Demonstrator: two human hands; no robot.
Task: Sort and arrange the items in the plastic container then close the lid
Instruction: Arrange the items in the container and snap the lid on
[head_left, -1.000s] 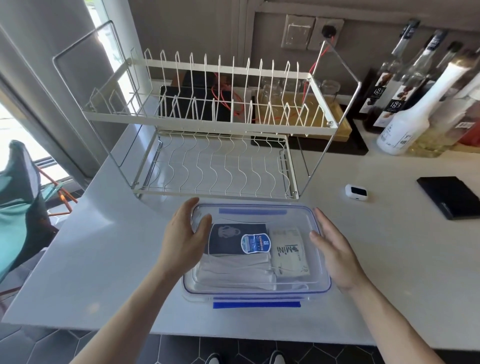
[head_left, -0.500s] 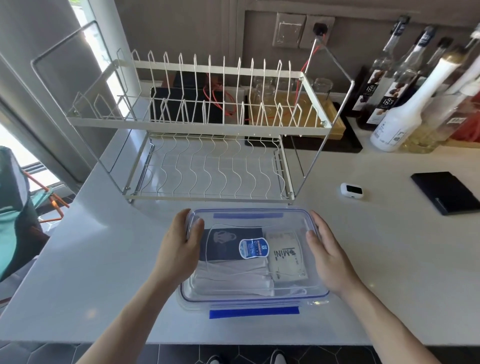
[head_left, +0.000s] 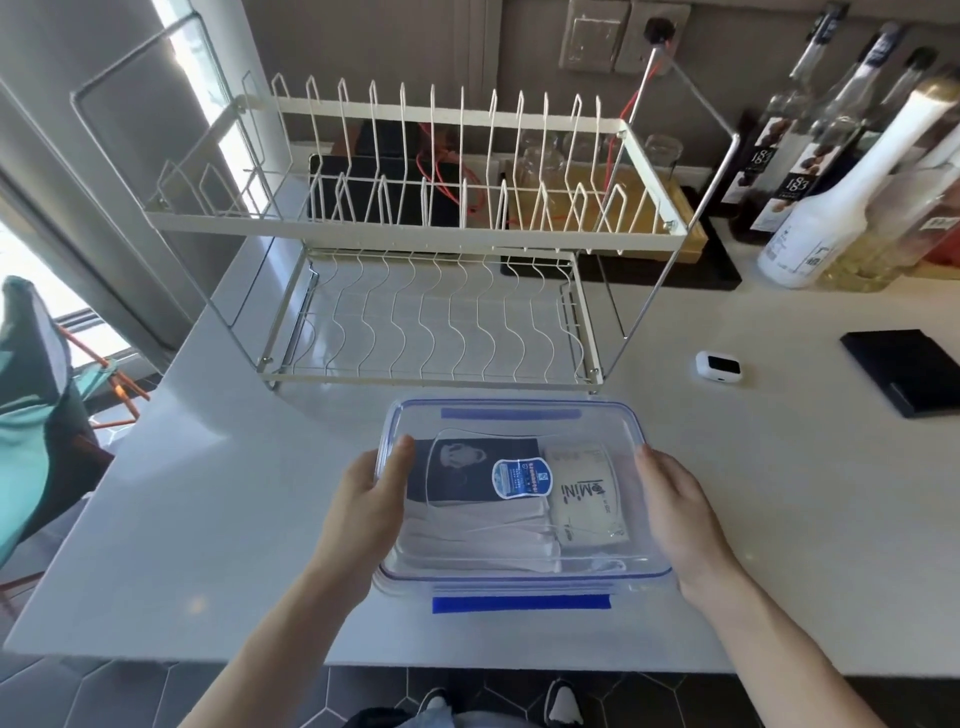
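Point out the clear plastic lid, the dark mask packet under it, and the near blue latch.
clear plastic lid (head_left: 511, 431), head view, bare far part of its top.
dark mask packet (head_left: 457, 470), head view, its printed face.
near blue latch (head_left: 521, 603), head view, middle of the strip.

Clear container (head_left: 519, 426) with blue clips, dark navy packet (head_left: 457, 467) with a blue-white label, cream packet (head_left: 587, 493), white worktop (head_left: 208, 493), cream rack (head_left: 415, 228).
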